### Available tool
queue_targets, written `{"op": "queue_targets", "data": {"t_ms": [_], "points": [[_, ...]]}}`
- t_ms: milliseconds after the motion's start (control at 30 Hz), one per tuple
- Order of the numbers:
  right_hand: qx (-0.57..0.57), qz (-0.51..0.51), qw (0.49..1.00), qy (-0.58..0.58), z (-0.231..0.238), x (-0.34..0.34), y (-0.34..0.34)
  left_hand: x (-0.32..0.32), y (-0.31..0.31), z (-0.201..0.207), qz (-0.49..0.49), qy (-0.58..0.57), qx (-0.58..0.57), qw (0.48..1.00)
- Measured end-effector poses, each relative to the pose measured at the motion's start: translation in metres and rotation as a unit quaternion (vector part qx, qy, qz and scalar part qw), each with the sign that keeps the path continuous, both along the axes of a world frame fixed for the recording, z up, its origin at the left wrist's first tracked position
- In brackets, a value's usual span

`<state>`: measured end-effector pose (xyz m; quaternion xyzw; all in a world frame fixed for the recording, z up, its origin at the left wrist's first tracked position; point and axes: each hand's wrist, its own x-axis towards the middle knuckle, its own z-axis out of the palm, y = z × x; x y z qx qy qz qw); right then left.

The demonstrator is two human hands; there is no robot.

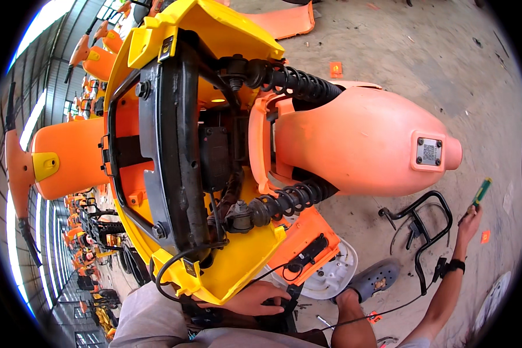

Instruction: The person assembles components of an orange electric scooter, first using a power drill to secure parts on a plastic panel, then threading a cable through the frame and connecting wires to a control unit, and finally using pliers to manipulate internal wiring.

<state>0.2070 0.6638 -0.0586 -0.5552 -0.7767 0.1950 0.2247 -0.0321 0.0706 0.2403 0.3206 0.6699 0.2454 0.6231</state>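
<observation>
An orange and yellow electric scooter [354, 139] fills the middle, its rear end with salmon-orange mudguard toward the right. Its yellow body panel [238, 261] and black frame tube [177, 162] lie exposed between two black coil-spring shock absorbers [290, 200]. My left hand [255, 298] is just below the yellow panel's lower edge, fingers stretched out, holding nothing I can see. Far to the right, my right hand [471, 220] is closed round a green-handled tool [481, 191] above the floor; its working end is hidden.
A bent black tube rack [446, 217] lies on the concrete near my right forearm. An orange panel with a black part [310, 249] rests on a white shell [342, 267] beside my grey clog [377, 278]. Another orange panel [284, 22] lies at the top. Several scooters stand at left.
</observation>
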Motion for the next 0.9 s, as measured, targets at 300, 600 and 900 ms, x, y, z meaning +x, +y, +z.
{"op": "queue_targets", "data": {"t_ms": [300, 600, 900], "points": [[-0.093, 0.063, 0.913, 0.392, 0.224, -0.071, -0.143, 0.014, 0.006, 0.041, -0.018, 0.031, 0.178, 0.983], [-0.256, 0.371, 0.773, 0.446, 0.471, -0.092, -0.369, 0.021, -0.018, 0.089, 0.155, 0.044, 0.471, 0.867], [-0.244, 0.394, 0.814, 0.350, 0.444, -0.104, -0.493, 0.024, -0.054, 0.103, 0.286, -0.159, 0.341, 0.881]]}}
